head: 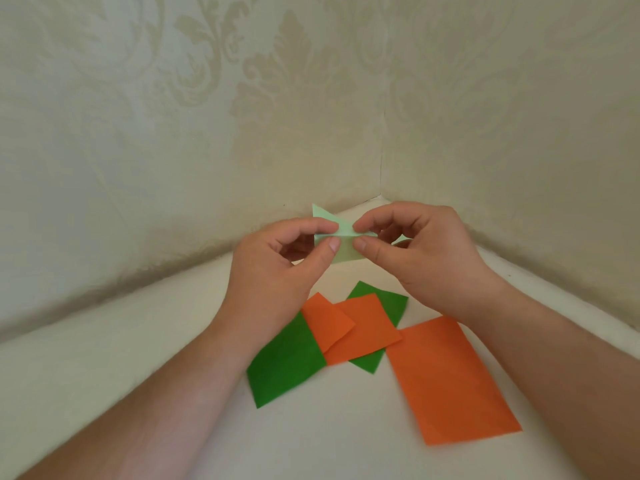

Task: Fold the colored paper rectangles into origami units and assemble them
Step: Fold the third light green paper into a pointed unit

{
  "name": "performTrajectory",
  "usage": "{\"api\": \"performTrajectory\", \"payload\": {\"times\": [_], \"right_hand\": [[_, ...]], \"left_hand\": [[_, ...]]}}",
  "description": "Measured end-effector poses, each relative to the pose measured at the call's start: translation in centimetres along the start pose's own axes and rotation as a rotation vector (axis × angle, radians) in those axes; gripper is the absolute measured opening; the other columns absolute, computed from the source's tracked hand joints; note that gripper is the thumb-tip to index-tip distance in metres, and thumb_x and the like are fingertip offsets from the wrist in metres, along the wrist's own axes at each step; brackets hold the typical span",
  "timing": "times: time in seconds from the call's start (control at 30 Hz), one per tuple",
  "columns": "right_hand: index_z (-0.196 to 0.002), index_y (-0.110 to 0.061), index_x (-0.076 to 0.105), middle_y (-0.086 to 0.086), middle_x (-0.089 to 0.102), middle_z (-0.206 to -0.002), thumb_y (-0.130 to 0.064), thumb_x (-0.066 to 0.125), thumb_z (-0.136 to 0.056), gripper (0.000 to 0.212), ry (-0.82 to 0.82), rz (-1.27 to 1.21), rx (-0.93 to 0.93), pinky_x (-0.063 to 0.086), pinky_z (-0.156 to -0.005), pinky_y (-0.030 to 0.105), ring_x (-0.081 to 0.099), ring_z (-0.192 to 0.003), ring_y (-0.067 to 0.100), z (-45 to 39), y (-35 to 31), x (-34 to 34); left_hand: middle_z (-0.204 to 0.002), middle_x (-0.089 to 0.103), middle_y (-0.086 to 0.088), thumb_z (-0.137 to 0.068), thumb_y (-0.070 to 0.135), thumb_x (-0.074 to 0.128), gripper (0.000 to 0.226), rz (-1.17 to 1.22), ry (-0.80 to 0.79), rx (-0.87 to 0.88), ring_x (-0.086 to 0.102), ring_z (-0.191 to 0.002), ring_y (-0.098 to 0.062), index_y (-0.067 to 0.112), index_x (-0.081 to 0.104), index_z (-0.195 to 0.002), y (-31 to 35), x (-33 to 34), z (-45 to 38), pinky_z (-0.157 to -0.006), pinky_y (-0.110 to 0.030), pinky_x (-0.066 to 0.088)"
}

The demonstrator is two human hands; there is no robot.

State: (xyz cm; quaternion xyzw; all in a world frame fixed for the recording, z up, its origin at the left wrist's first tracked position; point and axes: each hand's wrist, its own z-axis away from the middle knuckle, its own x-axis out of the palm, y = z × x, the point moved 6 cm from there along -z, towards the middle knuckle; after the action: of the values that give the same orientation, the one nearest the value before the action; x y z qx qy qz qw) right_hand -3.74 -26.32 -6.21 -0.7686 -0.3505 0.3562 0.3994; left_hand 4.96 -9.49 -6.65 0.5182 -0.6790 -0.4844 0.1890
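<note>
Light-green folded paper [341, 244], long axis left-right, pinched by left hand [277, 271] and right hand [415, 258] above three orange rectangles [450, 379] and two dark-green rectangles [287, 362] on the surface [138, 358].

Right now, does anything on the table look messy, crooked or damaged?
Nothing looks damaged. The loose sheets are untidy: two orange rectangles overlap crookedly on two dark green rectangles, and the upper one's corner lifts. The large orange sheet lies flat. Both hands pinch the pale green unit.

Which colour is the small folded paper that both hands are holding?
Pale mint green: the folded paper is pinched between the left hand and right hand, seen in the head view.
</note>
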Motion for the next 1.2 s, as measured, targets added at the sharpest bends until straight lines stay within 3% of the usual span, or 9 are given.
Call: {"api": "performTrajectory", "payload": {"times": [0.07,0.23,0.43,0.57,0.7,0.8,1.07,1.2], "right_hand": [[-0.087,-0.032,0.077,-0.023,0.064,-0.073,-0.017,0.081,-0.088,0.016,0.001,0.025,-0.023,0.038,-0.052,0.010,0.054,-0.055,0.000,0.0,-0.1,-0.1],[-0.083,-0.031,0.076,-0.016,0.063,-0.085,-0.019,0.080,-0.088,0.014,0.025,0.131,-0.108,0.044,-0.066,0.017,0.062,-0.079,0.009,-0.2,-0.1,0.0],[-0.081,-0.032,0.071,-0.013,0.064,-0.088,-0.020,0.077,-0.091,0.016,-0.018,0.161,-0.126,0.045,-0.070,0.019,0.062,-0.083,0.009,-0.2,-0.2,0.4],[-0.084,-0.036,0.072,-0.016,0.066,-0.090,-0.021,0.079,-0.089,0.017,0.009,0.083,-0.084,0.048,-0.070,0.024,0.060,-0.080,0.005,-0.5,0.3,-0.1],[-0.081,-0.031,0.075,-0.017,0.066,-0.083,-0.008,0.081,-0.086,0.024,0.053,0.023,-0.114,0.046,-0.072,0.020,0.061,-0.080,0.007,-0.6,0.3,-0.5],[-0.081,-0.035,0.074,-0.016,0.066,-0.084,-0.006,0.082,-0.084,0.030,0.073,0.018,-0.139,0.046,-0.070,0.019,0.062,-0.080,0.008,-0.6,0.1,-0.7],[-0.090,-0.043,0.071,-0.015,0.064,-0.092,-0.011,0.091,-0.073,0.042,0.028,0.023,-0.107,0.052,-0.072,0.032,0.061,-0.076,0.006,-0.4,-0.3,-0.1],[-0.100,-0.043,0.069,-0.013,0.063,-0.095,-0.014,0.095,-0.067,0.051,-0.009,-0.032,-0.087,0.052,-0.069,0.028,0.061,-0.075,0.011,-0.3,-0.5,-0.1]], "left_hand": [[-0.078,0.067,0.016,-0.088,0.021,0.081,0.015,-0.056,0.019,0.047,0.059,-0.071,0.000,0.035,0.080,-0.094,0.4,-0.2,0.0,-0.068,-0.015,0.045],[-0.094,0.058,0.011,-0.084,0.035,0.082,0.010,-0.174,0.065,0.055,0.058,-0.087,-0.006,0.044,0.079,-0.088,0.5,-0.6,0.0,-0.069,-0.014,0.043],[-0.095,0.071,0.017,-0.088,0.027,0.080,0.013,-0.173,0.019,0.072,0.065,-0.098,-0.011,0.040,0.078,-0.086,0.4,-0.1,0.0,-0.085,-0.040,0.056],[-0.094,0.074,0.012,-0.088,0.024,0.081,0.015,-0.096,0.054,0.053,0.067,-0.090,-0.013,0.039,0.078,-0.091,0.2,-0.6,-0.3,-0.088,-0.042,0.057],[-0.095,0.073,0.012,-0.087,0.020,0.082,0.023,-0.104,0.050,0.089,0.067,-0.093,-0.017,0.042,0.078,-0.092,0.2,-0.7,-0.5,-0.090,-0.045,0.056],[-0.097,0.069,0.010,-0.086,0.019,0.083,0.024,-0.119,0.051,0.125,0.066,-0.095,-0.017,0.041,0.079,-0.092,0.3,-0.7,-0.4,-0.089,-0.041,0.056],[-0.096,0.065,0.010,-0.086,0.011,0.081,0.030,-0.076,0.154,0.197,0.067,-0.088,-0.007,0.040,0.077,-0.088,0.9,-1.3,-0.3,-0.078,-0.016,0.050],[-0.097,0.065,0.009,-0.085,0.008,0.081,0.033,-0.044,0.208,0.225,0.065,-0.088,-0.007,0.041,0.076,-0.086,1.2,-1.8,-0.3,-0.078,-0.017,0.049]]}}
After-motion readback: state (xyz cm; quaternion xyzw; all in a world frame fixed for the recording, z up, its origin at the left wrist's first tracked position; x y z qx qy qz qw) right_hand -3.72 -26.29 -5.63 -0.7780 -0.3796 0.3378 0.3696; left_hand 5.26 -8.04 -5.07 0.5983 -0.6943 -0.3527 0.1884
